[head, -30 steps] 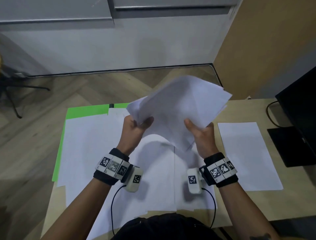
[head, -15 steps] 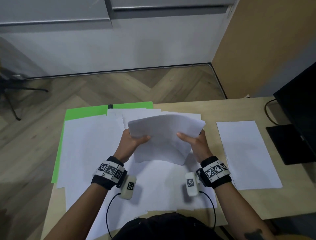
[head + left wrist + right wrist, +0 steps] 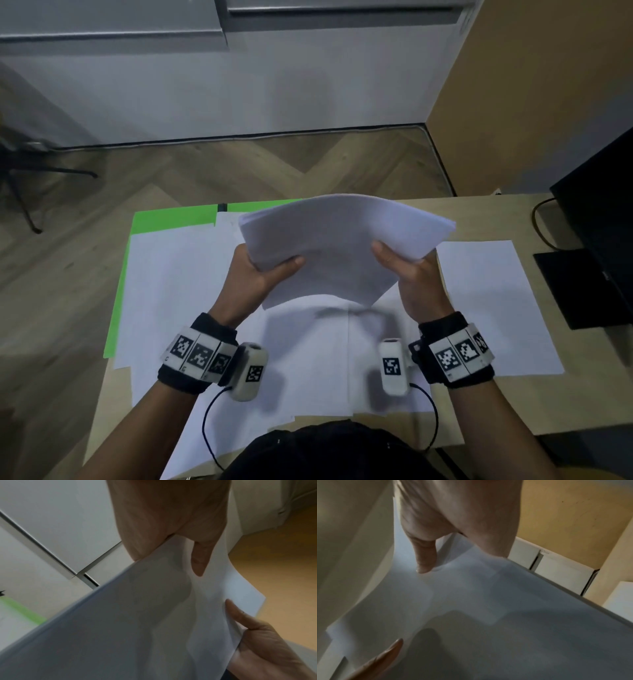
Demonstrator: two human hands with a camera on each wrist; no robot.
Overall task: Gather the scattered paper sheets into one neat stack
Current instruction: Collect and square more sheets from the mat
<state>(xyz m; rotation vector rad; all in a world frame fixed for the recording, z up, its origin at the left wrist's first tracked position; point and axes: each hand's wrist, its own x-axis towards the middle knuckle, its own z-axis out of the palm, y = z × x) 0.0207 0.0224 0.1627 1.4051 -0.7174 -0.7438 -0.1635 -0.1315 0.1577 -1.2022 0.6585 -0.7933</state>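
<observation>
A bundle of white paper sheets [image 3: 339, 246] hangs in the air above the desk, bowed upward in the middle. My left hand [image 3: 260, 270] grips its left edge with the thumb on top. My right hand [image 3: 407, 270] grips the right edge the same way. The left wrist view shows the bundle [image 3: 137, 615] with my left thumb [image 3: 199, 561] pressed on it. In the right wrist view the bundle [image 3: 488, 608] fills the frame under my right thumb [image 3: 424, 559]. More white sheets [image 3: 191, 291] lie overlapped on the desk below. One single sheet [image 3: 489, 301] lies apart at the right.
A green sheet [image 3: 171, 219] shows under the papers at the desk's far left. A black monitor [image 3: 603, 192] and its base [image 3: 582, 284] stand at the right edge, with a cable [image 3: 541, 219] behind. The wooden desk [image 3: 513, 407] ends at a parquet floor.
The bundle was fanned and tilted high, then dropped low to the desk with its edges squared, and has now risen again, held flatter and more even.
</observation>
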